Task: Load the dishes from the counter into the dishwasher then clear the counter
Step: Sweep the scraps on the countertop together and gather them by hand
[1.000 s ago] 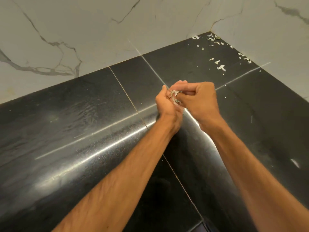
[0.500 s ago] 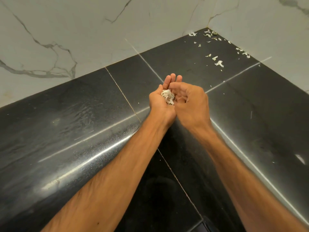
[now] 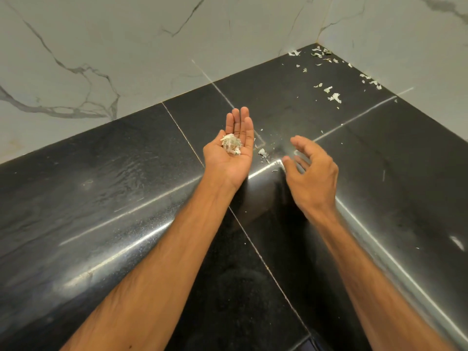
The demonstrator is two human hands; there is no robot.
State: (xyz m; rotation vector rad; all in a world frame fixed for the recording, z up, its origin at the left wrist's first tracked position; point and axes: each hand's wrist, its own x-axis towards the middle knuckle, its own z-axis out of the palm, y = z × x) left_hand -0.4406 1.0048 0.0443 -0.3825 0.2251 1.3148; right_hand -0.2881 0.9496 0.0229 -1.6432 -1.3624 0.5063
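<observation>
Black bench (image 3: 101, 186): I hold left grip (image 3: 229, 153) flat, released, as a tray for scraps (image 3: 231, 144); right grip (image 3: 312, 171) hovers released, likely to sweep front-edge strays (image 3: 262, 152).

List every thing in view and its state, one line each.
Left hand: palm up, fingers straight, carrying a pile.
Pile: pale scraps heaped in the left palm.
Right hand: fingers loosely curved, holding nothing, blurred, over the counter's edge.
Edge scraps: loose on the counter between the hands.
Corner scraps: scattered on the counter near the wall corner.
Counter: black, glossy, littered with scraps at its right end.
</observation>
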